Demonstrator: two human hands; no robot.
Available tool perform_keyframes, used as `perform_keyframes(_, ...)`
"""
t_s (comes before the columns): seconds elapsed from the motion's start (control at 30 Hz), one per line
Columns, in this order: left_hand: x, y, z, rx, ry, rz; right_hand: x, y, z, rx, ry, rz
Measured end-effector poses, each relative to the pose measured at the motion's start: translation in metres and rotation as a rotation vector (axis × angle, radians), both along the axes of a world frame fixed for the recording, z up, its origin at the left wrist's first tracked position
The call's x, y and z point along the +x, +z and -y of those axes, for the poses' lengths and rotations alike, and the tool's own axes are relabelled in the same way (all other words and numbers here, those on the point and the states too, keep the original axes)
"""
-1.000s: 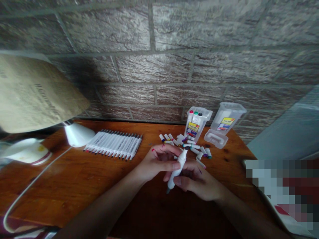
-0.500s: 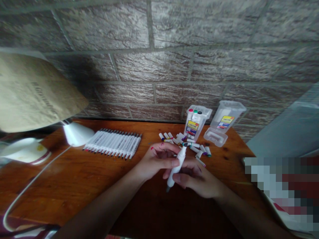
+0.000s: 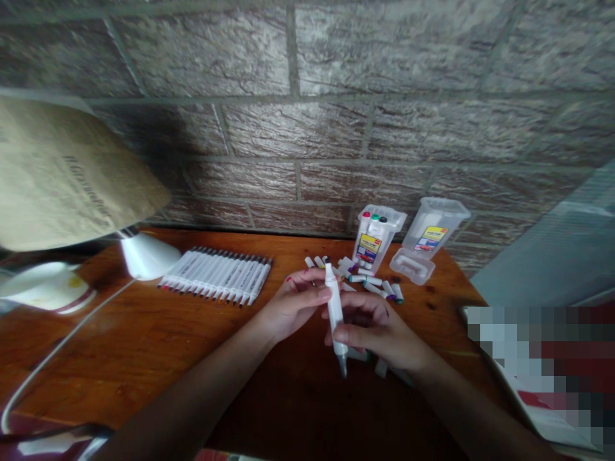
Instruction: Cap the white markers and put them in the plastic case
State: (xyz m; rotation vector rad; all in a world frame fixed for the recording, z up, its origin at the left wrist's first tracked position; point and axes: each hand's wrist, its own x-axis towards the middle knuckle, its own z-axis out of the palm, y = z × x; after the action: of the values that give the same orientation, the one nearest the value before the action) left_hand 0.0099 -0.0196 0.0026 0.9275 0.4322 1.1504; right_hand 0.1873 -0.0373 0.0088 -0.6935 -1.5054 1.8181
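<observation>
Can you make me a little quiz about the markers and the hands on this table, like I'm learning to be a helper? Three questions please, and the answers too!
1. True or false: the left hand and the right hand both touch the white marker.

2. Pick one: in the clear box that holds markers, which colour is the middle one of the three coloured tops?
A) red
B) green
C) black

3. Fill in the missing word: in the picture, the neat row of markers lies on the wooden table, to the ____ of both hands.

Key: 1. true; 2. B; 3. left
</observation>
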Motion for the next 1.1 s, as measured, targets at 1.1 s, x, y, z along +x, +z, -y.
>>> perform_keyframes(1.1,0.000,-0.002,0.001,0.014,-0.115,0.077,0.009,0.004,-0.021,-0.128,-0.220,-0.492)
